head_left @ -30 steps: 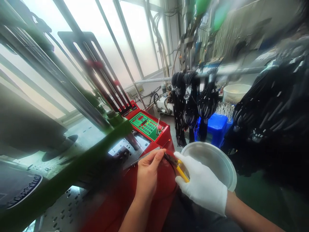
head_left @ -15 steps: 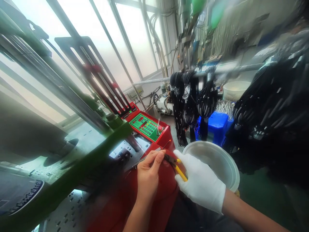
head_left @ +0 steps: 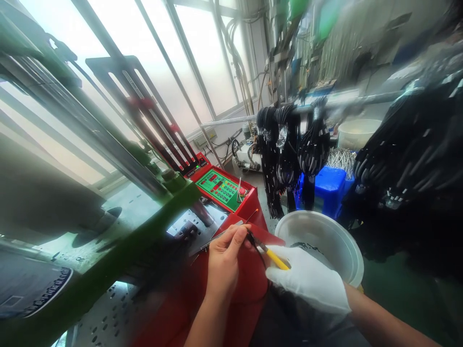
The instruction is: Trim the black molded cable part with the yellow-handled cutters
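My bare left hand (head_left: 223, 262) is closed in a pinch on a thin black wire (head_left: 257, 248) over the red machine housing (head_left: 249, 282). My right hand (head_left: 311, 282), in a white glove, grips yellow-handled cutters (head_left: 269, 253) whose dark tip sits at the wire end right beside my left fingertips. A white plastic bucket (head_left: 347, 253) stands just behind my right hand, with dark pieces lying inside it.
A green control panel (head_left: 221, 185) in a red frame sits behind my hands. Bundles of black cables (head_left: 287, 154) hang from a rail, with a blue stool (head_left: 327, 185) below. More black cable bundles (head_left: 408, 159) fill the right. A green machine frame (head_left: 108, 250) crosses the left.
My gloved right hand has dropped lower and shifted right, tilting the cutters flatter. My left hand keeps its pinch in about the same place. The view has shifted slightly.
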Motion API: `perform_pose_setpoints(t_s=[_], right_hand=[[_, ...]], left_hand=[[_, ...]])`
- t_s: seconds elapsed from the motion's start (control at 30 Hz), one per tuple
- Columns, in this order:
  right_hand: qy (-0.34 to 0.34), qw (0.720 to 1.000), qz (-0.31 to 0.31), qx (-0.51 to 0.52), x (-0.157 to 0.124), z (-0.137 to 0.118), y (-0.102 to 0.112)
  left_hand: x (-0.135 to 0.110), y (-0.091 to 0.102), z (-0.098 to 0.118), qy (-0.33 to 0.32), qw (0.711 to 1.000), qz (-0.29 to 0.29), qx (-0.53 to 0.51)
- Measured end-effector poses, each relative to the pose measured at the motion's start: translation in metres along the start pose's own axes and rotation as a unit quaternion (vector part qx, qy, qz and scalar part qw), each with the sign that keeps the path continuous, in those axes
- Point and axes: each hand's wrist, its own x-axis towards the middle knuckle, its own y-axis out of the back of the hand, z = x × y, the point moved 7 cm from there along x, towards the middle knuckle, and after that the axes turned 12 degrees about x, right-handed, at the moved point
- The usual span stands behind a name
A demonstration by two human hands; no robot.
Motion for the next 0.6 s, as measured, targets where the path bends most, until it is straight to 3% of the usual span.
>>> perform_pose_setpoints(t_s=[0.17,0.27,0.4,0.5,0.6], right_hand=[[0.024,0.984,0.137,-0.111,-0.004,0.011,0.015],[0.001,0.983,0.137,-0.124,-0.002,0.019,0.010],[-0.019,0.966,0.181,-0.184,-0.002,0.023,0.003],[-0.014,0.979,0.167,-0.119,-0.001,0.019,-0.005],[-0.050,0.994,0.080,0.051,0.003,0.019,-0.012]], left_hand=[[-0.003,-0.003,0.006,-0.028,0.997,0.004,0.067],[-0.005,-0.006,-0.001,0.010,0.994,0.015,0.104],[-0.007,-0.013,-0.020,0.083,0.994,0.006,0.067],[-0.005,-0.013,-0.024,0.086,0.994,0.012,0.069],[-0.003,-0.009,-0.019,0.072,0.993,0.016,0.096]])
